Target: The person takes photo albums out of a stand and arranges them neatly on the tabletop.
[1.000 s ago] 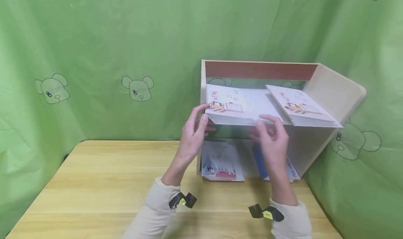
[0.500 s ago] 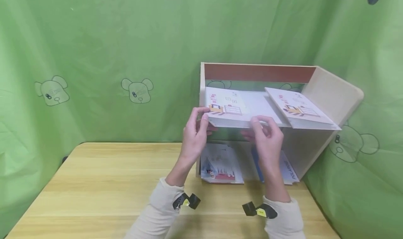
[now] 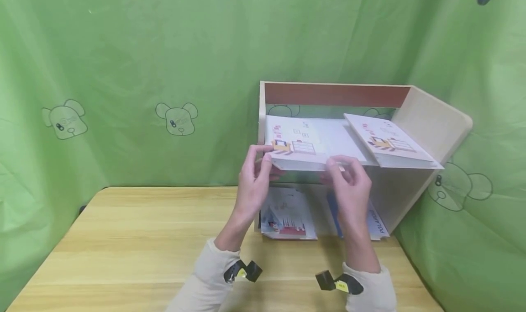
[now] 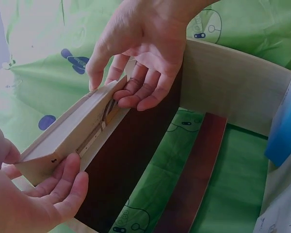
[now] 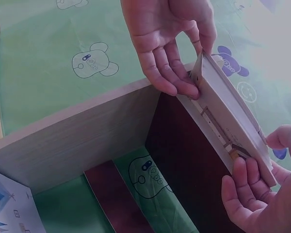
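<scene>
My left hand pinches the left front corner of a thick white picture book that lies on the upper shelf. At the book's other front corner, the thumb and fingers of my right hand pinch its edge. Fingers of both hands curl under the book in the left wrist view, with the left hand lower left and the right hand above. A similar picture book lies tilted to its right.
The wooden bookshelf stands on the wooden table, near the green curtain. Below lie a book with a castle picture at left and, at right, a blue book beside a white one lettered POLAROID.
My right hand has moved left and closed its fingers on the book's front edge. My left hand keeps its grip. The book's front edge sits slightly lower in view.
</scene>
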`<state>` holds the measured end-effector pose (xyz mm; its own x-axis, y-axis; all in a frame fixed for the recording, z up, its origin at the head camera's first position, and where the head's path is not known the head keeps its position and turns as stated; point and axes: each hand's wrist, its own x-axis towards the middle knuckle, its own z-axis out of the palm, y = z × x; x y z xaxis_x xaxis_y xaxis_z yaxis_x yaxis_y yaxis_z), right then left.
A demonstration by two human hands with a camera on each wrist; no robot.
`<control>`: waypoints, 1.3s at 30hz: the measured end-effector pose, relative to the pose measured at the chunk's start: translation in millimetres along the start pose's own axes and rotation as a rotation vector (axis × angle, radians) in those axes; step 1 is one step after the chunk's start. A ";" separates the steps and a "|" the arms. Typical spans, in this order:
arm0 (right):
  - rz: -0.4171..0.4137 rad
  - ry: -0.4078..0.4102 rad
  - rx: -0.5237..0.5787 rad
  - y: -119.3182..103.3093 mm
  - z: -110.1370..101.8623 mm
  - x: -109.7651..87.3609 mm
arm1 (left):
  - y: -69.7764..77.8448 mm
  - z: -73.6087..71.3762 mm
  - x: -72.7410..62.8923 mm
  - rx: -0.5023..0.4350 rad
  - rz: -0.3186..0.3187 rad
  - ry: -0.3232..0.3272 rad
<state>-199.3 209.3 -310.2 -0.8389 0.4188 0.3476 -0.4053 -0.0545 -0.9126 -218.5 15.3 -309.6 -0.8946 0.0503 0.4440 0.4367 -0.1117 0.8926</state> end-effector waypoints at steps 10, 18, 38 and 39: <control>-0.004 -0.012 -0.009 7.1 -5.3 -7.9 | -4.9 -1.2 -12.5 -0.041 0.022 -0.007; 0.027 -0.028 -0.056 10.0 -11.4 -15.9 | -10.8 -4.2 -19.6 -0.030 0.034 -0.035; 0.052 -0.071 -0.090 17.7 -21.2 -22.9 | -20.9 -10.6 -28.8 -0.037 0.056 -0.127; 0.049 -0.077 -0.090 18.4 -21.4 -23.0 | -21.5 -11.2 -29.1 -0.037 0.059 -0.130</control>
<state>-179.7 218.1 -339.6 -0.8837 0.3469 0.3143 -0.3316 0.0101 -0.9434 -203.0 5.1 -342.6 -0.8467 0.1703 0.5041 0.4823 -0.1546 0.8623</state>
